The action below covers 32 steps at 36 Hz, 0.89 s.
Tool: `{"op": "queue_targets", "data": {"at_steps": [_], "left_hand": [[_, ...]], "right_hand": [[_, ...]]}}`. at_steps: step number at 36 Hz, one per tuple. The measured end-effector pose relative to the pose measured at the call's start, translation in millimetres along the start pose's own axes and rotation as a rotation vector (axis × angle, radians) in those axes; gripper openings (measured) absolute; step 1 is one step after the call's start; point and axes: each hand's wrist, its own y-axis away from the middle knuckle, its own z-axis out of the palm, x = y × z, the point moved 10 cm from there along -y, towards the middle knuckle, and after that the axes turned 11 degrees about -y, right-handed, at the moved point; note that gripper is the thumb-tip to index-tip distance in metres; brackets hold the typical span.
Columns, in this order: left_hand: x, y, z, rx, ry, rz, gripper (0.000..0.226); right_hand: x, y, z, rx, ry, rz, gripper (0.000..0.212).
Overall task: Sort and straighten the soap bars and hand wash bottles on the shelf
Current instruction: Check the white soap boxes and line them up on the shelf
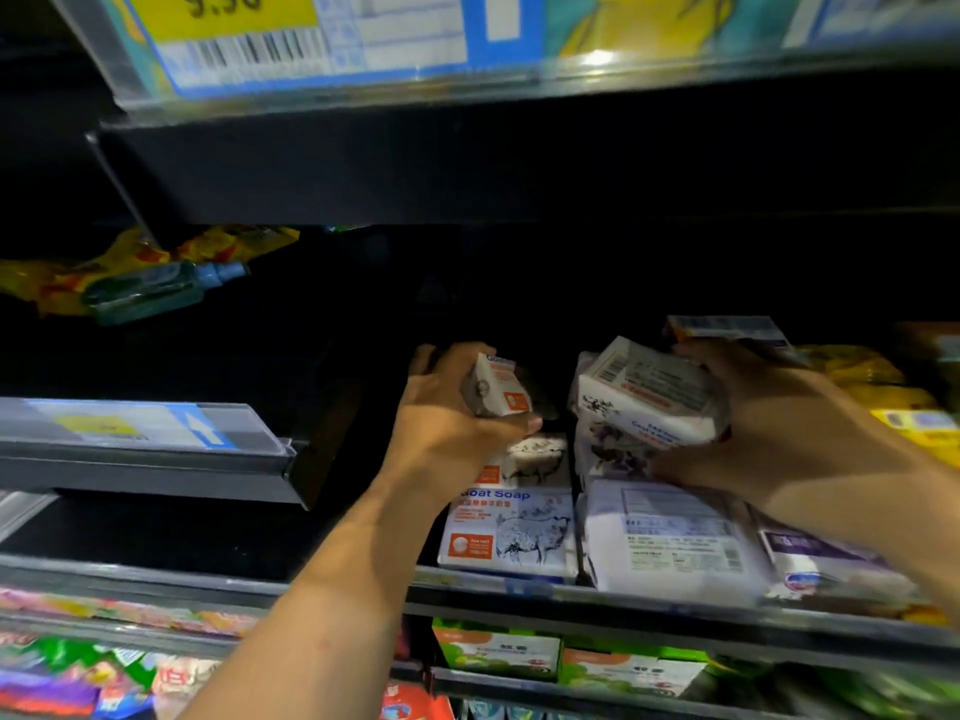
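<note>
My left hand (452,407) grips a small white goat-soap bar (500,389) with an orange patch, held above a flat row of the same bars (511,527) on the shelf. To its right, my right hand (779,433) holds a larger white soap pack (649,394), tilted, atop a stack of similar packs (670,543). A purple-labelled pack (826,563) lies under my right forearm. A teal hand wash bottle (161,288) lies on its side at the far left, deep in the shadow of the shelf.
The shelf's front rail (597,597) runs below the soap. A price-tag strip (322,39) fronts the upper shelf overhead. Yellow packets (883,387) sit at the right, more yellow packets (62,283) behind the bottle. Green-and-white boxes (498,649) fill the shelf beneath.
</note>
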Motion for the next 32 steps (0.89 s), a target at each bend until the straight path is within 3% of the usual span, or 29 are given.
{"op": "queue_targets", "data": {"at_steps": [2,8,12,17,25,32], "left_hand": [[2,6,-9,0.036,-0.031,0.009,0.055],[7,40,-24,0.148,0.024,-0.08,0.055],[19,68,-34,0.224,-0.064,-0.06,0.061],[41,99,-58,0.28,-0.059,-0.088,0.061],[101,133,-48,0.139,0.098,-0.013,0.054],[170,131,0,0.05,0.043,0.084,0.072]], "right_hand": [[-1,1,-1,0.004,-0.007,-0.008,0.103],[-2,13,-7,0.034,-0.038,-0.045,0.082],[8,30,-4,-0.046,-0.342,-0.004,0.069],[11,52,-27,0.042,-0.194,-0.011,0.075],[22,103,-76,0.093,-0.169,0.058,0.086],[79,153,-130,0.173,-0.184,0.093,0.07]]}}
